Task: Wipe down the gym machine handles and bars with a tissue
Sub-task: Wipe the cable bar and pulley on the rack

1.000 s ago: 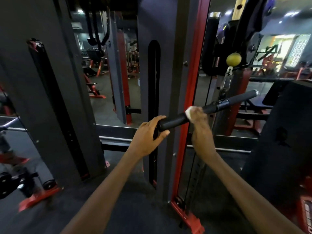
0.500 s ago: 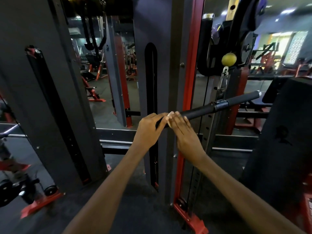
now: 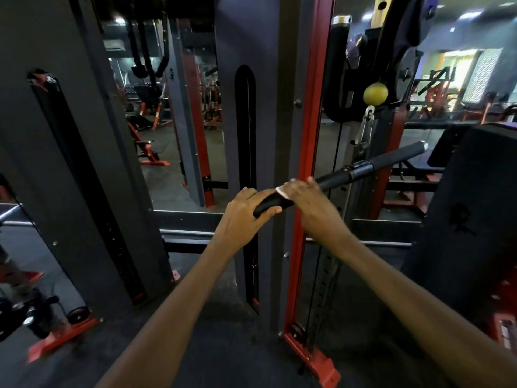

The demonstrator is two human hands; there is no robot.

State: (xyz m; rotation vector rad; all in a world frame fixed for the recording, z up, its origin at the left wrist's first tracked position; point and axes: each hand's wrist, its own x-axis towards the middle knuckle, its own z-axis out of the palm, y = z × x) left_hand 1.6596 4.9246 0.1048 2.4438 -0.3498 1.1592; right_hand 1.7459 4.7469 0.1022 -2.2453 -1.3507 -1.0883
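I have my left hand curled around the near end of the black bar, thumb under and fingers over, steadying it where it hangs from the clip below the yellow ball. My right hand is wrapped over the bar just beside the left, clamping the white tissue against the grip; only a corner of the tissue peeks out. To do this stroke well, I judge I should hold the left hand firm so the bar cannot swing, squeeze the tissue fully around the grip, and draw it along toward the far end, twisting so the underside gets covered too.
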